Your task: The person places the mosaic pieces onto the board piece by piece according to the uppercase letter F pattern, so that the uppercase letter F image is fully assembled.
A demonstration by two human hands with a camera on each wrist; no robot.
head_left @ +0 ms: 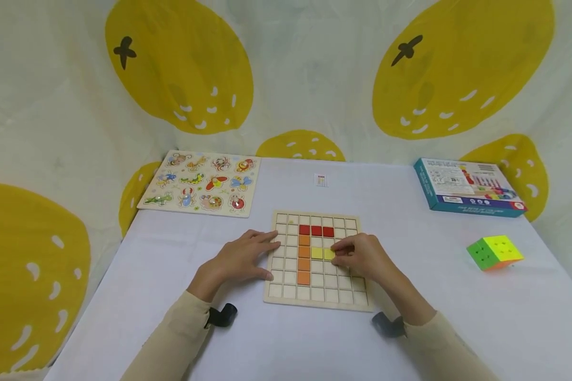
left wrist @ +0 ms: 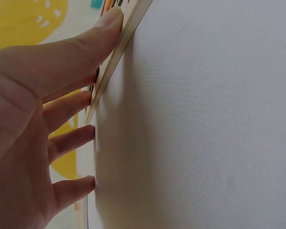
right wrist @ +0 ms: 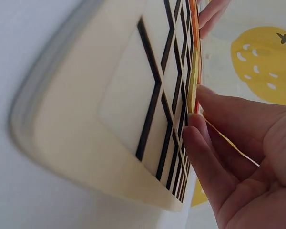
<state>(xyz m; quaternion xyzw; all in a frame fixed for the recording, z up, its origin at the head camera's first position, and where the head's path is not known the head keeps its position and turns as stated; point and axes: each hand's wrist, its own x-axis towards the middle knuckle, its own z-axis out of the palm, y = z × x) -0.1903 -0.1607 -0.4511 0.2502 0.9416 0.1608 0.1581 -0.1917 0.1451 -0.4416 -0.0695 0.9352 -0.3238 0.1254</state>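
Observation:
A square wooden grid board [head_left: 317,305] lies on the white table. On it sit three red tiles [head_left: 316,230] in a row, several orange tiles [head_left: 304,264] in a column, and two yellow tiles [head_left: 316,253] side by side. My right hand [head_left: 364,255] pinches the right-hand yellow tile [head_left: 329,254] between thumb and fingertips, down at the grid. In the right wrist view those fingertips meet at a yellow tile's edge [right wrist: 193,81]. My left hand [head_left: 240,256] has its fingers spread, with thumb and fingertips resting on the board's left border.
A puzzle board with insect pictures [head_left: 200,182] lies at the back left. Behind the grid is a small printed card [head_left: 321,180]. A flat box [head_left: 467,185] is at the back right, with a puzzle cube [head_left: 494,252] in front of it. A patterned curtain [head_left: 314,79] hangs behind.

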